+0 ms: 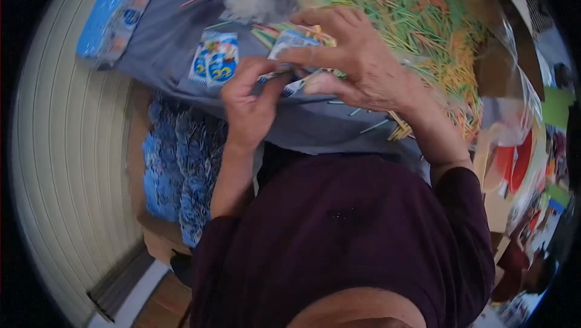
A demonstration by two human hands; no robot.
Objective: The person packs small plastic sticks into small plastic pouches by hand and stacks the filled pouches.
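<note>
My left hand (249,101) is closed, thumb and forefinger pinching the edge of a small white and blue printed packet (295,39). My right hand (363,64) curls round the same packet from the other side, and its fingers hide much of it. Thin coloured sticks (263,36) lie close behind the fingers. To the left of my hands, a couple of similar flat packets (216,58) overlap on the grey cloth (160,43). I cannot tell whether the held packet is open or has sticks in it.
A large heap of green, orange and yellow sticks (399,19) spreads at the back right, beside clear plastic (514,55). Many blue packets (181,158) fill a cardboard box at lower left. A blue printed bag (115,19) lies at far left by a ribbed wall (66,164). Red containers (520,161) stand right.
</note>
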